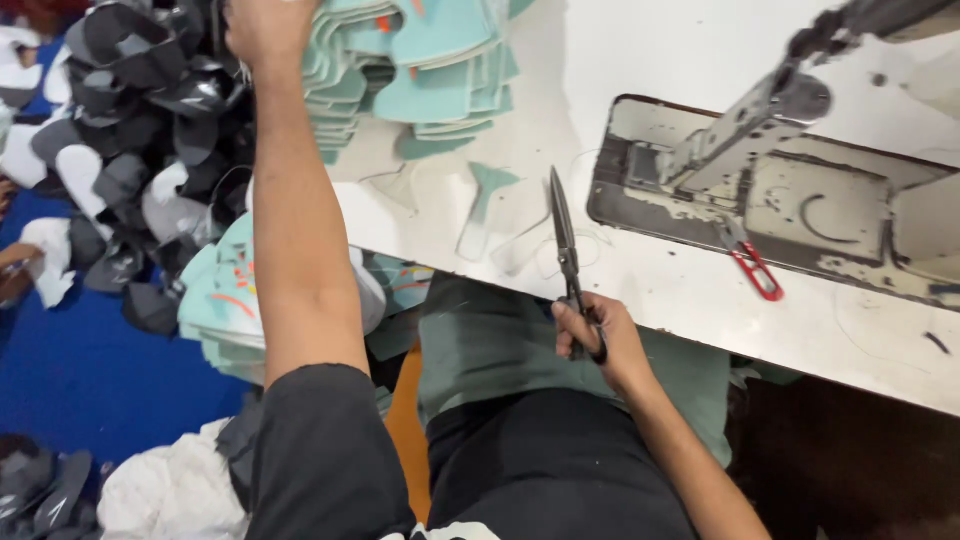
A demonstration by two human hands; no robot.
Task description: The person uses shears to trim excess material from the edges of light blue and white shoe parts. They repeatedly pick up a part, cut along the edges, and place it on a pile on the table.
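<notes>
Nearest, the right hand (598,335) is wrapped around the handles of black scissors (566,255), whose closed blades point away across the near edge of the white table (700,290). Just left of the blades lies one mint green cut piece (487,190), flat on the table. Farther right sits the metal sewing plate (800,215) with small red snips (755,268) at its near side. At the far left, the left hand (268,28) reaches to a stack of mint green pieces (420,65); whether it grips cannot be told. Black pieces (150,90) are heaped to the left.
</notes>
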